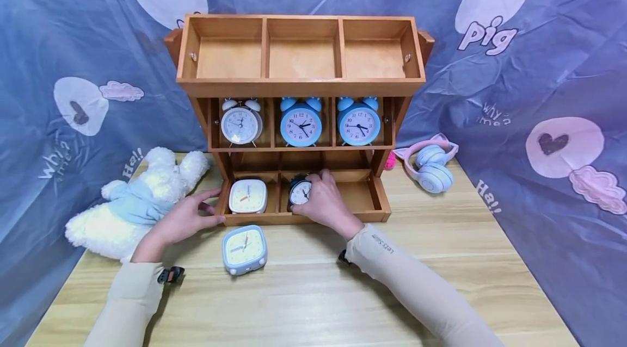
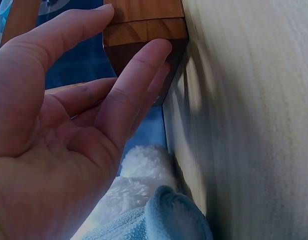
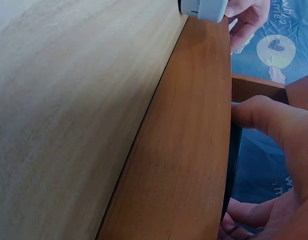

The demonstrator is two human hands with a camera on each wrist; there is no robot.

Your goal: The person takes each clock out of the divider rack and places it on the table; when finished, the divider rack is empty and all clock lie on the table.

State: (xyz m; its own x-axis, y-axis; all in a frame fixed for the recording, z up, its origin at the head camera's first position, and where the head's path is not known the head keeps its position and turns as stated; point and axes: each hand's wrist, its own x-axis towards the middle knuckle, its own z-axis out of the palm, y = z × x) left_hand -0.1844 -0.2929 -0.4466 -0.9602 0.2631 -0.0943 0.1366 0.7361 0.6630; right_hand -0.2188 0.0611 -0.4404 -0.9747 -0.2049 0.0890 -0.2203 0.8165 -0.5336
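Note:
A wooden three-tier shelf [image 1: 303, 88] stands on the table. In the bottom tier's middle compartment, my right hand [image 1: 325, 200] grips a small black alarm clock [image 1: 300, 192] with a white dial. The right wrist view shows thumb and fingers around its dark edge, behind the shelf's front board [image 3: 178, 130]; the board hides most of the clock. At the shelf's lower left corner [image 2: 146, 35], my left hand [image 1: 183, 222] rests its thumb and extended fingertips against the wood. A white square clock [image 1: 247, 196] sits in the bottom left compartment. In front lies a blue square clock [image 1: 244, 249], face up.
The middle tier holds a white twin-bell clock [image 1: 241, 124] and two blue ones, one central [image 1: 301, 125], one at right [image 1: 359, 125]. A white plush toy [image 1: 122, 211] lies left, beside my left arm. Pink-and-blue headphones [image 1: 431, 165] lie to the right of the shelf.

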